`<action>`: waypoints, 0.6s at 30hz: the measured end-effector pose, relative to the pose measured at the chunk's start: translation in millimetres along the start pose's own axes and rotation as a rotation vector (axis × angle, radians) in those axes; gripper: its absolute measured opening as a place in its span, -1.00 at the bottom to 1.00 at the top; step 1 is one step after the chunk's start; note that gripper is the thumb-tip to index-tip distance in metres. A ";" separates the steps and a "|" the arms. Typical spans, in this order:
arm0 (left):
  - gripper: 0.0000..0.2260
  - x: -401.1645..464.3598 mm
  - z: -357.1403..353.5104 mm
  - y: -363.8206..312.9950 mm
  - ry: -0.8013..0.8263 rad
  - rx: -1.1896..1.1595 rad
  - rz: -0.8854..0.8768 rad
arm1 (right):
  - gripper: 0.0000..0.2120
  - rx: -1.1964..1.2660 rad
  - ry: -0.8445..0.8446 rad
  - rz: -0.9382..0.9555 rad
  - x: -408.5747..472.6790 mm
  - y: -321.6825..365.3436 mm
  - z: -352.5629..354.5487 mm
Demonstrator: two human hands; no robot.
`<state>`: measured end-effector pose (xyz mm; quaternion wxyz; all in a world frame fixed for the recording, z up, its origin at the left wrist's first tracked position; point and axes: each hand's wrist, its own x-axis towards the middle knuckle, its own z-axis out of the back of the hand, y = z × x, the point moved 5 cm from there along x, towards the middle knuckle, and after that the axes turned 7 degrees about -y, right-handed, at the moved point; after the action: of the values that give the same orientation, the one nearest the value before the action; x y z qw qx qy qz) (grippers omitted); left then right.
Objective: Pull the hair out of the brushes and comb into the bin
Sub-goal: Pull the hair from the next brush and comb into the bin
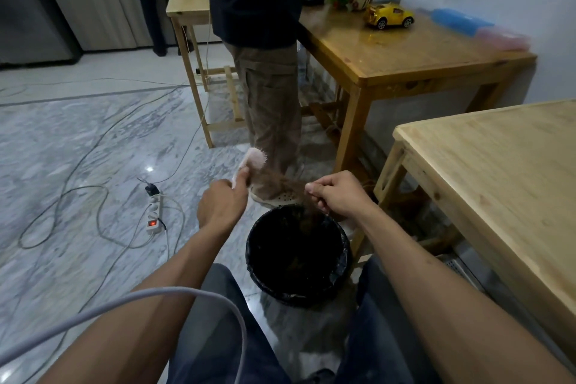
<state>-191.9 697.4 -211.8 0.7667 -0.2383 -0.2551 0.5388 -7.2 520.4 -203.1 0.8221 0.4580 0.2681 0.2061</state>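
Note:
My left hand (222,203) grips the handle of a pale pink brush (253,159), held up with its bristles facing right. A clump of brown hair (280,186) stretches from the brush toward my right hand (338,195), which pinches the hair's other end just above the bin. The bin (343,262) is round, lined with a black bag, and stands on the floor between my knees. Some hair lies inside it. No other brush or comb is visible.
A person in brown trousers stands just beyond the bin beside a wooden table (405,72) with a yellow toy car (389,16). A light wooden table (498,171) is at my right. A power strip (155,213) and cables lie on the marble floor at left.

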 end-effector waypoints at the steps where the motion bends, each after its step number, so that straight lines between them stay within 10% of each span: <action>1: -0.31 4.4 1.5 1.3 0.000 -0.009 0.039 | -0.83 -0.001 0.001 -0.006 0.5 -0.9 0.4; 11: -0.35 24.6 23.6 2.7 -0.155 -0.135 0.199 | -0.83 -0.087 -0.173 -0.179 2.0 4.2 12.0; 18: -0.37 6.6 14.8 -18.1 -0.012 -0.081 -0.089 | -0.75 -0.285 -0.103 -0.145 -5.7 14.2 4.5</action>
<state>-186.9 699.5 -188.1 0.7782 -0.2542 -0.2916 0.4948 -10.0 521.2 -187.4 0.9042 0.3260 0.2259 0.1585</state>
